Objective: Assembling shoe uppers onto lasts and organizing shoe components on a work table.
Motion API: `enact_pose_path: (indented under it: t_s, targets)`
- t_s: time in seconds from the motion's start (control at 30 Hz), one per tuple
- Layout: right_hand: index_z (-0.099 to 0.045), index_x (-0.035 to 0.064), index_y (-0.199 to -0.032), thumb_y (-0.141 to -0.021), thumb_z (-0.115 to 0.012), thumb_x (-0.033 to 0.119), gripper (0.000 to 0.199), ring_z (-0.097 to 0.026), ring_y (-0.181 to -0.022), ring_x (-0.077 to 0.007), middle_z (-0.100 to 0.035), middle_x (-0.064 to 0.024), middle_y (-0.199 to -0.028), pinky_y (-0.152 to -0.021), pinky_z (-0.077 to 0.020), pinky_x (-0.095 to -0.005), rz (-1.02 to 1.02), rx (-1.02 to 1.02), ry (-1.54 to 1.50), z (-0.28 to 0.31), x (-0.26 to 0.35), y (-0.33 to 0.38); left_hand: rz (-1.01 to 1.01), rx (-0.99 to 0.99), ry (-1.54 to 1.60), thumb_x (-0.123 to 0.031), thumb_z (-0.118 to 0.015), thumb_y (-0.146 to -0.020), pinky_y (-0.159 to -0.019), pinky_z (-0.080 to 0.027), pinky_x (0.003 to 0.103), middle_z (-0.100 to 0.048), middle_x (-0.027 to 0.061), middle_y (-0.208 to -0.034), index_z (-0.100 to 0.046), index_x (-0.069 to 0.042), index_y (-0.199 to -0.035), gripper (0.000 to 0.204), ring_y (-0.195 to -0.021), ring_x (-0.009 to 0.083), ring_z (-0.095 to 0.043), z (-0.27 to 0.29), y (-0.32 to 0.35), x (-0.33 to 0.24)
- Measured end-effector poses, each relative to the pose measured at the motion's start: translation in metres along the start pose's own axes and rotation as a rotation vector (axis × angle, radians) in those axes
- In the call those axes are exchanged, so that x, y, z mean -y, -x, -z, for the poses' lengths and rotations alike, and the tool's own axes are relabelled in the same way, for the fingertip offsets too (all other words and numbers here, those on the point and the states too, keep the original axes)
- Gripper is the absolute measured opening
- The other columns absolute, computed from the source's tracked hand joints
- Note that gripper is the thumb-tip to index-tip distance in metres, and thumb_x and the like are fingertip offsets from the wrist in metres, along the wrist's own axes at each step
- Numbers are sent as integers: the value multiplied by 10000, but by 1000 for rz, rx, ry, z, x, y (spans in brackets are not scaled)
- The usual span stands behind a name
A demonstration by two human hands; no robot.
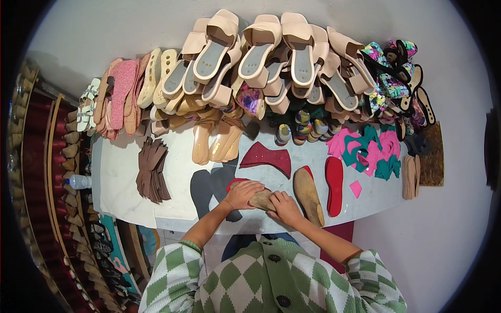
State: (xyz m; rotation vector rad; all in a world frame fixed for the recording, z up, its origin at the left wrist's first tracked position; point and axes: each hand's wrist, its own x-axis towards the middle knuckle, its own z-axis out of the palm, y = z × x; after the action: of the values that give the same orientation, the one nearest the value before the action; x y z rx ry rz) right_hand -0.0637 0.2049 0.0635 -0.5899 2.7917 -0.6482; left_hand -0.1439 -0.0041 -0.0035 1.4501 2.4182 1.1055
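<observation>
A wooden shoe last (262, 200) lies slantwise between my hands near the table's front edge, with red material (235, 182) showing at its left end. My left hand (244, 194) is wrapped over that red end. At the other end, my right hand (285, 207) has its fingers curled round the wood. To the right, a second wooden last (307, 194) rests with a red edge at its tip, beside a red insole (334, 182). A dark red sparkly upper piece (266, 158) lies just beyond my hands. Dark grey sole shapes (200, 189) are partly hidden under my left forearm.
Pale heeled sandals (255, 55) are heaped along the back of the table (117, 180). Brown strips (152, 169) lie left; pink and green scraps (368, 148) and tan soles (410, 177) lie right. Shelves of lasts (73, 151) and a water bottle (80, 181) stand at far left.
</observation>
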Motion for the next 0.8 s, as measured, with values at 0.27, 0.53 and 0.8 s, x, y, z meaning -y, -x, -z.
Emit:
enact_pose_path:
  t_s: [0.27, 0.53, 0.8]
  targets:
    - [-464, 80, -1067, -607, -741, 225, 556, -497, -901, -277, -463, -95, -996, -714, -457, -378, 19, -57, -51, 3, 2, 2, 51, 38, -5, -308, -769, -551, -952, -352, 393, -501, 84, -1206, -470, -78, -1143, 702, -1151, 246, -455, 5, -1, -13]
    - [-487, 95, -1071, -582, -765, 257, 585, -514, -908, -277, -487, -94, -967, -748, -390, -393, 5, -90, 1, 6, 0, 2, 135, 56, -150, -303, -790, -481, -949, -349, 408, -452, 151, -1207, -442, -87, -1188, 817, -1146, 316, -421, 30, 7, -11]
    - [-497, 108, -1086, -596, -760, 258, 577, -521, -931, -283, -498, -86, -975, -744, -415, -399, 21, -115, -129, 5, -6, 5, 350, 156, -270, -260, -839, -394, -889, -395, 385, -499, 110, -1088, -461, -86, -1143, 856, -1062, 308, -444, 37, 19, 6]
